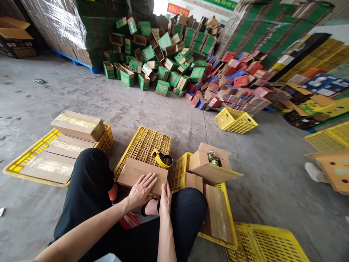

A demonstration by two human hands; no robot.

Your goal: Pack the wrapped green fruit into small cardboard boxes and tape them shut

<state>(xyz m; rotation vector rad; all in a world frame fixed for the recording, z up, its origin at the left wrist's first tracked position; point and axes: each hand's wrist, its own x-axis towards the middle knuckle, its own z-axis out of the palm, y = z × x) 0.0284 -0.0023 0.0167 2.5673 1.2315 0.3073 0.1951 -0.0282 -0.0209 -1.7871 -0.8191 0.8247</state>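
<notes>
A small brown cardboard box (131, 171) lies closed in front of me, its far side on an upturned yellow crate (141, 140). My left hand (142, 190) rests flat on the box's top, fingers stretched out. At the box's right end, my right hand (165, 198) grips the edge, thumb near the top and fingers along the end. Just beyond the box, a yellow tape dispenser (161, 159) sits on the crate. To the right, an open cardboard box (203, 163) with wrapped round items inside stands on a crate holding more boxes.
On my left, a yellow crate (16, 168) carries several taped boxes (79, 125). Another yellow crate (236, 120) stands farther off; one more (268, 242) is at lower right. Green cartons (162, 87) and red-and-blue cartons (240, 80) are heaped at the back. A person's foot (315, 173) shows at right.
</notes>
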